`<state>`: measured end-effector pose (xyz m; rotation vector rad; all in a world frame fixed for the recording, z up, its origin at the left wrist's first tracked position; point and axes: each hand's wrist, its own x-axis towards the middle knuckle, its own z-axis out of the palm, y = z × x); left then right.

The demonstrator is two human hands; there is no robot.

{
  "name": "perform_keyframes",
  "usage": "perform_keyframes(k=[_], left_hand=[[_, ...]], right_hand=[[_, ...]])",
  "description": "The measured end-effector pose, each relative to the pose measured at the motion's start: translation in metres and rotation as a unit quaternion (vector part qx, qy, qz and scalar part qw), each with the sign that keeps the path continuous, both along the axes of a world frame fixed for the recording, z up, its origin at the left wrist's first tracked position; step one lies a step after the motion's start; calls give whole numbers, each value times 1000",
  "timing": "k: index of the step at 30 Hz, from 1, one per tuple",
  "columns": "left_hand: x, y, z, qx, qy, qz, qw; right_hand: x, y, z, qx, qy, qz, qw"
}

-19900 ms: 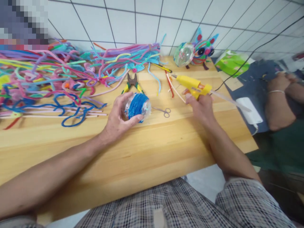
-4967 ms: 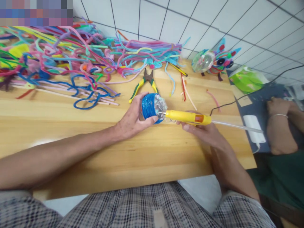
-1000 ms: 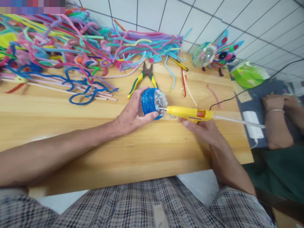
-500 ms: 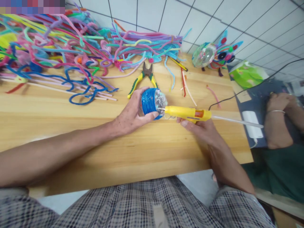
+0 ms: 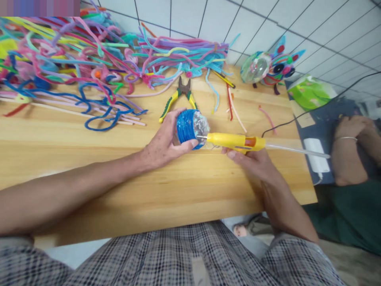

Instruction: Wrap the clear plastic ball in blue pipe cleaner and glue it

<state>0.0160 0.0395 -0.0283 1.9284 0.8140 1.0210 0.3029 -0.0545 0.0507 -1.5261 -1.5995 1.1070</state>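
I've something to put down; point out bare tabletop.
The table is bare between the left forearm and its near edge, and between that forearm and the pipe cleaners. Crowded: the back left, and the middle around pliers, blue-wrapped piece and glue gun.

Bright yellow on the glue gun (image 5: 226, 140), with an orange window in its flank, and a clear, colourless glue stick (image 5: 297, 150) behind! Bold blue bands ring the cup-shaped piece (image 5: 186, 127) — its end a clear, silvery mottle. The pliers (image 5: 185, 89) flash yellow and green handles. Up top, the bundle of fuzzy stems (image 5: 184, 55) runs pink, purple and light blue, and the looped stem (image 5: 99, 129) shows deep blue. The eared figure (image 5: 281, 70) sports light-blue ears with red spots — black eyes, pink nose! Pale honey grain streaks the table (image 5: 208, 190); dark-and-light checks cover the shirt (image 5: 166, 254); black lines grid the white wall (image 5: 190, 16).
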Motion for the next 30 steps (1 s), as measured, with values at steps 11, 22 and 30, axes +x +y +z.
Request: perform_keyframes(k=[11, 22, 30], left_hand=[[-2, 0, 2, 2, 10, -3, 1000], [-1, 1, -1, 7, 8, 0, 1000], [-1, 0, 1, 1, 11, 0, 1000]], right_hand=[[7, 4, 3, 1, -2, -1, 1000], [-2, 1, 2, -21, 12, -24, 999], [9, 3, 2, -12, -8, -3, 1000]])
